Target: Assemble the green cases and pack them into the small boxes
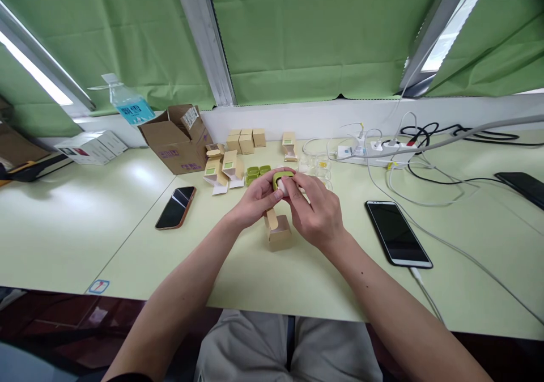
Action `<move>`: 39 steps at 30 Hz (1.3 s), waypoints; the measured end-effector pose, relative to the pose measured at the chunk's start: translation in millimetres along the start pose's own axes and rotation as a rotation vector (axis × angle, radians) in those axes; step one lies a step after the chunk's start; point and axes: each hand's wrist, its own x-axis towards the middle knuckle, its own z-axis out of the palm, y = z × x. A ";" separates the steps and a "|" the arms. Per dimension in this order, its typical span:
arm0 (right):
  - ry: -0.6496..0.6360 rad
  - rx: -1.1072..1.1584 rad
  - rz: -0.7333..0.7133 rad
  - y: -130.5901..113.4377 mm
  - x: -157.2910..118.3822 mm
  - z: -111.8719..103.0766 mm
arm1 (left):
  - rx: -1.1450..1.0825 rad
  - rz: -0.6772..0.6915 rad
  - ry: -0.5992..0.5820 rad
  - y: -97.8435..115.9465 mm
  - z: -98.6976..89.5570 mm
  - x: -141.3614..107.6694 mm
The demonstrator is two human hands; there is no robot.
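Above the desk, my left hand (256,202) is closed around a small rounded green case (278,175) with a dark inner edge. The fingers of my right hand (318,209) are pinched on a small white piece (282,187) at the case's opening; what it is cannot be made out. Just below the hands stands an opened small cardboard box (279,236) with its flap up. Beyond my left hand sit several green square containers (252,172). Clear plastic pieces (322,165) lie past my right hand.
Opened small boxes (232,164), closed small boxes (245,141) and a large carton (181,144) stand toward the back left. A phone (175,207) lies at left, a charging phone (398,233) at right. Cables run from a power strip (374,153) across the right side.
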 end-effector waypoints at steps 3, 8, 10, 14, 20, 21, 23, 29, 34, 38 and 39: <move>-0.039 -0.013 0.018 -0.8 1.1 -0.2 | 0.026 0.008 0.016 0.7 2.6 -0.9; 0.010 -0.064 -0.028 -3.9 3.8 -1.0 | 0.110 0.062 0.046 2.4 5.9 -1.6; 0.034 -0.110 -0.058 -5.4 4.7 -0.7 | 0.124 0.075 0.044 2.0 6.1 -1.6; 0.021 -0.127 -0.066 -6.3 5.5 -0.1 | 0.135 0.112 0.046 -1.5 5.7 -1.4; 0.013 -0.107 -0.040 -3.1 3.6 0.5 | 0.067 0.067 0.006 -1.7 2.3 -1.8; 0.004 -0.086 -0.030 -2.9 3.2 0.9 | 0.046 0.052 -0.008 -0.8 1.2 -2.2; 0.002 -0.044 -0.024 -3.3 2.9 1.9 | 0.003 0.026 -0.030 0.4 -1.0 -3.0; -0.014 0.004 0.020 -8.0 2.7 4.2 | -0.038 0.042 -0.070 -6.0 -3.4 -1.8; -0.086 0.110 0.094 -9.3 2.9 2.0 | 0.021 0.042 -0.018 -11.5 -3.7 0.5; -0.086 0.154 0.127 -9.7 3.1 2.1 | -0.002 0.048 -0.004 -9.5 -2.8 -0.4; -0.091 0.164 0.135 -9.5 3.0 2.6 | -0.012 0.043 -0.001 -8.9 -2.5 -0.9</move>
